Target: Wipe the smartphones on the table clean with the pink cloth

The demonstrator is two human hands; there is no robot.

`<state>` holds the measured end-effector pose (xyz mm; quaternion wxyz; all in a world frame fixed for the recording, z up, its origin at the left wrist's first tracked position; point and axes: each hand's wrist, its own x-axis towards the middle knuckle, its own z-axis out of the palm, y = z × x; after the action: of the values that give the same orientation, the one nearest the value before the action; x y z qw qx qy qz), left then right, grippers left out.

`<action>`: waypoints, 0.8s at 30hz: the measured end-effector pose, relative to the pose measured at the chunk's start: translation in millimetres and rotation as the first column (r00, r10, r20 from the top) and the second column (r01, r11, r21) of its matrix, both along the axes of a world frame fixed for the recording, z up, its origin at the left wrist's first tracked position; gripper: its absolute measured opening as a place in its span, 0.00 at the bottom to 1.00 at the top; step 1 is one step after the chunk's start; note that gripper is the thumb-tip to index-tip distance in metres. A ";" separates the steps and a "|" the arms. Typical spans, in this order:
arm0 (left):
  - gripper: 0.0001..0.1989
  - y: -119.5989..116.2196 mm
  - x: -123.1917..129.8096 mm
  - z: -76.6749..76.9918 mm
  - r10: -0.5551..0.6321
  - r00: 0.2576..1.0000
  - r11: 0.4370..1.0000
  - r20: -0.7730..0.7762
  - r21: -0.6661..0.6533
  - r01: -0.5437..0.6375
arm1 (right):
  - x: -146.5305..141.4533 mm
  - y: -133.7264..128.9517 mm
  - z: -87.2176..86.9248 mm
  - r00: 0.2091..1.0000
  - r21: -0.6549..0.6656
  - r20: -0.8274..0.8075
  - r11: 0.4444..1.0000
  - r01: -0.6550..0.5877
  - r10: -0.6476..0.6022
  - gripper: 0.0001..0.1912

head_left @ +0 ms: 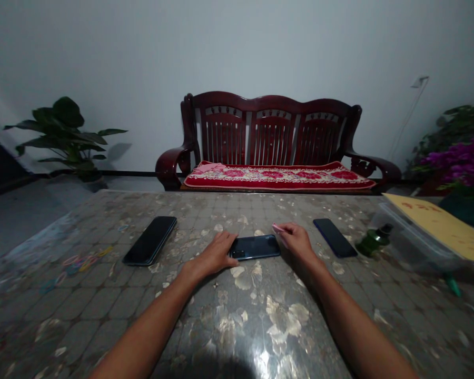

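A dark phone (pixel 256 247) lies sideways on the patterned tabletop, its camera bump at the left end. My left hand (pixel 218 251) holds that left end between thumb and fingers. Beside the phone's right end is my right hand (pixel 296 242), fingers pinched on a small pink item (pixel 277 228). Another black phone (pixel 151 241) rests to the left, tilted at an angle. A third, dark blue phone (pixel 334 238) lies to the right of my right hand.
Colourful bands (pixel 85 262) lie at the left. On the right stand a green bottle (pixel 374 240) and a clear plastic box (pixel 414 245) with a yellow sheet (pixel 438 223) on top. A wooden bench (pixel 268 137) stands beyond the table (pixel 174 321).
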<state>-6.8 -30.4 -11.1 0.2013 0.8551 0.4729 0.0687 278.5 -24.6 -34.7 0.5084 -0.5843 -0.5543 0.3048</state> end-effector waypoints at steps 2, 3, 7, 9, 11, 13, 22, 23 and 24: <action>0.37 2.1 -3.1 -3.6 0.001 0.999 1.000 0.039 -0.004 -0.001 | -1.8 -2.4 5.7 0.955 0.017 0.294 0.999 -0.038 0.032 0.13; 0.36 3.1 -3.8 -5.1 0.005 0.999 1.000 0.052 -0.006 -0.005 | -3.5 -3.8 9.0 0.905 -0.003 0.423 0.999 -0.051 0.048 0.15; 0.35 6.4 -3.9 -8.6 0.019 0.998 1.000 0.066 -0.006 -0.018 | -14.1 -7.0 23.0 0.666 -0.147 0.735 0.989 -0.028 0.128 0.21; 0.35 7.6 -3.8 -8.6 0.014 0.997 1.000 0.073 -0.006 -0.013 | -19.6 -6.6 28.5 0.575 -0.198 0.802 0.980 0.000 0.162 0.21; 0.34 8.3 -3.7 -7.8 0.004 0.997 1.000 0.079 -0.011 -0.003 | -24.5 -5.9 32.8 0.520 -0.235 0.832 0.972 0.015 0.193 0.20; 0.33 8.4 -3.5 -7.0 0.000 0.997 1.000 0.076 -0.015 0.001 | -29.2 -5.6 36.3 0.485 -0.261 0.846 0.965 0.017 0.220 0.20; 0.28 6.7 -2.3 -8.5 0.007 0.997 1.000 0.081 0.004 -0.007 | -75.4 -8.0 40.2 0.400 -0.269 0.876 0.961 -0.059 0.270 0.18; 0.27 7.0 -2.4 -8.9 0.006 0.996 1.000 0.084 0.004 -0.006 | -82.3 -8.5 38.7 0.401 -0.264 0.873 0.960 -0.092 0.278 0.18; 0.28 7.2 -2.5 -9.4 0.004 0.996 1.000 0.090 0.004 -0.005 | -88.5 -9.2 37.1 0.402 -0.260 0.870 0.958 -0.119 0.286 0.18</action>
<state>-9.4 -23.2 -20.5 0.2203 0.8505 0.4651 0.1086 190.0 -33.7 2.4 0.0453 -0.6220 -0.7803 0.0478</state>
